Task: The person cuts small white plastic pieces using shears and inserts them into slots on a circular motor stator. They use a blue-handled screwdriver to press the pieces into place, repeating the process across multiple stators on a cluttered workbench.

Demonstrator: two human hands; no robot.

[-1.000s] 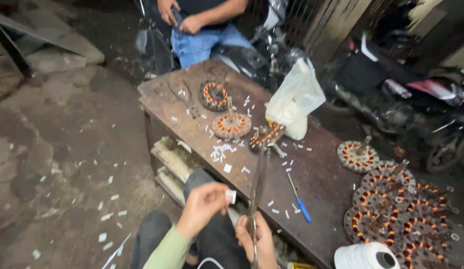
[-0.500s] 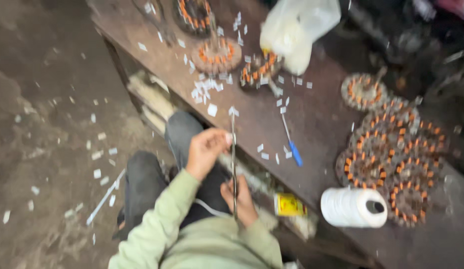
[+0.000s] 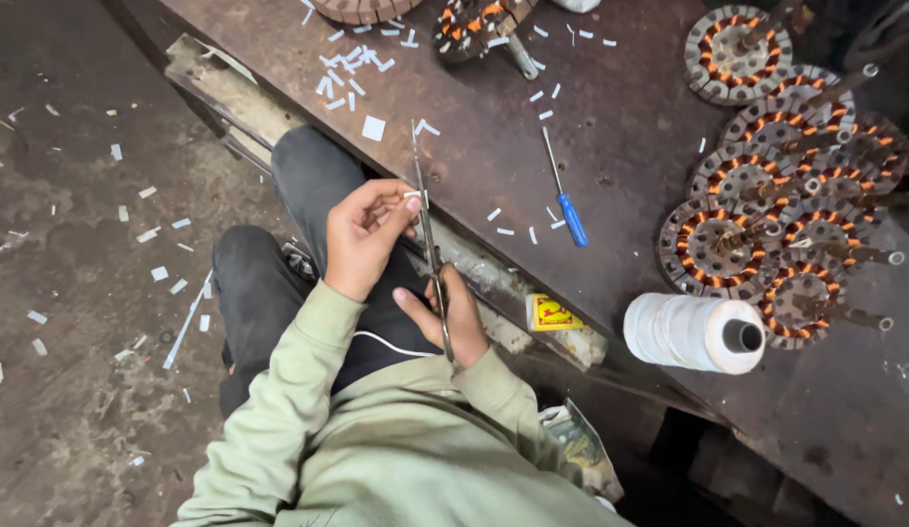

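Fingers: left hand point(image 3: 365, 237) pinches a small white paper strip point(image 3: 413, 194) between thumb and fingertips, closed tight on it, against the scissor blades.
Right hand: right hand point(image 3: 453, 317) is wrapped shut around the handles of long scissors point(image 3: 428, 244), just below centre frame; blades point up the frame and look nearly closed.
Workbench: rusty metal bench point(image 3: 494, 156) fills the upper right, strewn with white paper offcuts point(image 3: 345, 71).
Screwdriver: blue-handled screwdriver point(image 3: 566, 195) lies on the bench, right of the scissors.
Spool: white thread spool point(image 3: 694, 333) sits on its side at lower right.
Stators: copper-wound stators point(image 3: 782, 195) are heaped at right.
Floor: paper scraps lie scattered at left.
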